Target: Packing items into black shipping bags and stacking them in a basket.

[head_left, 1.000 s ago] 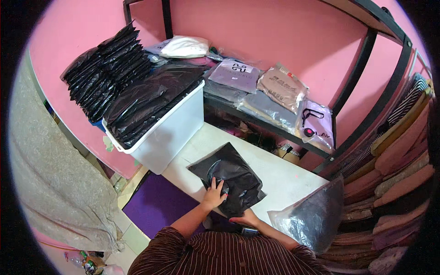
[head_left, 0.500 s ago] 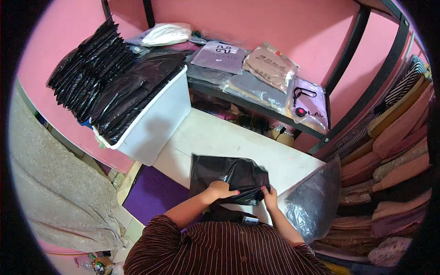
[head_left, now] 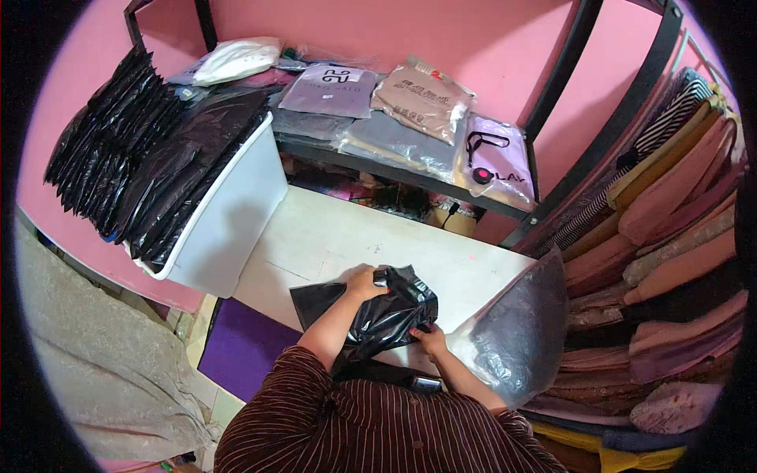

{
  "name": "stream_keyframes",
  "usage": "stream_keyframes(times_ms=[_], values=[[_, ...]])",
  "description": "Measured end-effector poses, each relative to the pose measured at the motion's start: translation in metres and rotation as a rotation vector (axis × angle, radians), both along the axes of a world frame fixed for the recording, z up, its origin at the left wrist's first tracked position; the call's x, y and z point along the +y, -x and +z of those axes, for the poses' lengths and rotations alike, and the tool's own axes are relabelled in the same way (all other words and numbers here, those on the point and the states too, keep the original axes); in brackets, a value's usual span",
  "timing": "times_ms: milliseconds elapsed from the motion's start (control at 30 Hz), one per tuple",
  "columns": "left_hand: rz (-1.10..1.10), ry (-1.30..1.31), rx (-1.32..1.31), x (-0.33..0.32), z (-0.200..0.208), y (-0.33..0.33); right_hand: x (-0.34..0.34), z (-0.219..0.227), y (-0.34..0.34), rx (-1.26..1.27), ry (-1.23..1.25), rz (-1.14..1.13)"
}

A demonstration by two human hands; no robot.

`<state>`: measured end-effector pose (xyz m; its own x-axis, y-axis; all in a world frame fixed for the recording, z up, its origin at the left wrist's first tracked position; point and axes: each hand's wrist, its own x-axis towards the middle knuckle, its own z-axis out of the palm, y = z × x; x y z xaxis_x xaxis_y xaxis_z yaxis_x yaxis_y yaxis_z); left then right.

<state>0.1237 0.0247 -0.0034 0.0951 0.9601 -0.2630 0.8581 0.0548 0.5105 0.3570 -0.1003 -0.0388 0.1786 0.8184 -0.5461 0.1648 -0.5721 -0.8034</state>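
A glossy black plastic bag (head_left: 394,314) lies crumpled over the near edge of the white table, between my hands. My left hand (head_left: 365,285) is closed on its upper part, reaching across it from the left. At the bag's lower right corner my right hand (head_left: 430,340) pinches the edge between thumb and fingers. What the bag contains, if anything, does not show. A small dark object with a pale end (head_left: 426,384) sits close to my body, below the bag.
The white tabletop (head_left: 339,229) stretches ahead. A white bin (head_left: 233,229) packed with black plastic bags stands at left. Behind, a black-framed shelf bears packaged garments (head_left: 414,98). Clear plastic (head_left: 516,343) and hanging clothes (head_left: 670,205) are at right; a purple mat (head_left: 244,347) lies at lower left.
My left hand has moved up along the bag to its upper part. The bag, flatter before, is now more bunched and folded. The right hand still holds the bag's right side. The view has shifted.
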Motion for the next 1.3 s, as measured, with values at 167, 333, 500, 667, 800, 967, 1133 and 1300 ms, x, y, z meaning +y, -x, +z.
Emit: stream_keyframes(times_ms=[167,333,500,667,800,967,1133,1300], values=[[0.005,0.253,-0.161,0.006,-0.002,0.029,0.021,0.019,0.002,0.306,0.144,0.068],[0.147,0.054,-0.725,0.014,0.084,0.061,0.08,0.075,0.006,0.474,-0.275,0.021],[0.146,-0.414,-0.912,0.002,0.187,0.097,0.132,0.211,0.034,0.32,-0.922,0.142],[-0.006,-0.656,-0.75,-0.053,0.198,0.113,0.112,0.238,0.039,0.066,-1.226,0.363],[-0.169,-0.6,-0.307,-0.096,0.122,0.123,0.084,0.158,0.022,-0.342,-1.17,0.643],[-0.285,-0.246,-0.043,-0.15,0.024,0.131,0.049,0.067,0.004,-0.426,-0.936,0.902],[0.161,-0.137,-0.803,-0.164,0.005,0.128,0.042,0.01,-0.003,-0.147,-0.597,0.271],[0.325,-0.1,-0.734,-0.165,-0.054,0.124,0.035,0.025,0.016,0.175,-0.282,0.347]])
